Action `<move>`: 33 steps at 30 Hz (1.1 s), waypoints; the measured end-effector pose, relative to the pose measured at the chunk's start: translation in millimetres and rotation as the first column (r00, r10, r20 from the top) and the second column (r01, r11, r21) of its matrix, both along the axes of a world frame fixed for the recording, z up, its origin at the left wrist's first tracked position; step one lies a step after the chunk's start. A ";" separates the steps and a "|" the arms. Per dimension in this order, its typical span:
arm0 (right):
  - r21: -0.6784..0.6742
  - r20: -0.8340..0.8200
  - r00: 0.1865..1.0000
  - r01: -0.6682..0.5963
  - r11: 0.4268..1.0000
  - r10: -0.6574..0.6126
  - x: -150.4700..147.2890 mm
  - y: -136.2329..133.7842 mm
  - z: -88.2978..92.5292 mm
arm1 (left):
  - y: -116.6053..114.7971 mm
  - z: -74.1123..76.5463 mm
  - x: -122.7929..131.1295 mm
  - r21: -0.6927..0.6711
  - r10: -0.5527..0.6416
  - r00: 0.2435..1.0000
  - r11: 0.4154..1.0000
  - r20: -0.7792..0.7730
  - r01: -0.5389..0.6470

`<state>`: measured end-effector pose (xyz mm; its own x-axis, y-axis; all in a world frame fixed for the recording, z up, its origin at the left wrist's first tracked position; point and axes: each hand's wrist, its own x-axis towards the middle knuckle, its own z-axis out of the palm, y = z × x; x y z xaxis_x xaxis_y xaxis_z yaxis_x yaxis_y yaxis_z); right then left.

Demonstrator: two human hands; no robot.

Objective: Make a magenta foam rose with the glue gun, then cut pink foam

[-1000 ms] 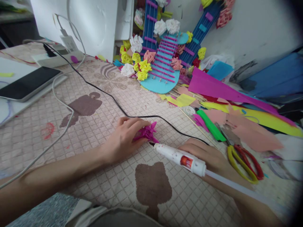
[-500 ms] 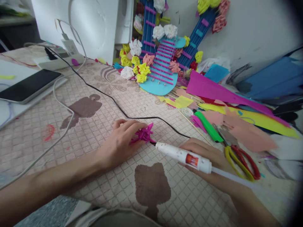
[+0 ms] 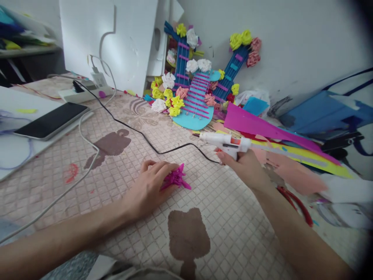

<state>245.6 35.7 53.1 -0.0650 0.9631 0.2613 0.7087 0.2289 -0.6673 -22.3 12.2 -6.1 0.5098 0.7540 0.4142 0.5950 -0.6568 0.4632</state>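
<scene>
My left hand [image 3: 148, 186] rests on the patterned cloth with its fingers curled round a spiky magenta paper flower [image 3: 176, 178], pinning it down. My right hand [image 3: 247, 167] grips a white glue gun [image 3: 225, 143] with an orange trigger part, lifted above the table and pointing left, well away from the flower. The gun's black cord [image 3: 140, 132] trails across the cloth to a power strip [image 3: 84, 93] at the back left.
Blue guitar-shaped crafts [image 3: 194, 97] with paper flowers lean on the back wall. Coloured paper sheets [image 3: 262, 126] are heaped at the right, with red-handled scissors [image 3: 295, 202] partly behind my right forearm. A phone [image 3: 54, 120] and white cable [image 3: 78, 163] lie at the left.
My right hand has lifted the glue gun off the flower and swung it up and to the right. My left hand has stayed on the flower. The camera has tilted up.
</scene>
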 end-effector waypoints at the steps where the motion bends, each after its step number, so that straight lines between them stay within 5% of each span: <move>1: -0.006 -0.027 1.000 -0.006 1.000 0.006 -4.7 8.6 -0.1 | -0.2 0.8 -0.2 -0.004 0.001 1.000 1.000 -0.006 -0.001; 11: 0.100 -0.045 0.977 -0.202 0.974 0.207 -65.8 85.8 -29.0 | -5.0 9.1 3.4 -0.043 0.019 0.998 0.999 -0.053 -0.021; 20: 0.119 -0.018 0.975 -0.217 0.969 0.220 -108.5 126.4 -42.1 | -7.0 9.4 5.4 -0.049 0.000 1.000 0.999 -0.029 -0.002; 25: 0.155 -0.028 0.982 -0.182 0.971 0.188 -102.0 121.2 -29.4 | -6.4 10.4 5.9 -0.101 -0.006 1.000 0.995 -0.030 0.003; 33: 0.274 0.052 0.997 -0.065 0.960 0.052 -48.6 99.7 15.7 | -6.5 7.9 5.8 -0.099 0.003 1.000 0.995 -0.018 -0.005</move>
<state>197.0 135.4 68.8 -0.1364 0.8485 0.5113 0.7161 0.4411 -0.5410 -16.5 5.7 1.7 0.5132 0.7929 0.3287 0.6063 -0.6059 0.5150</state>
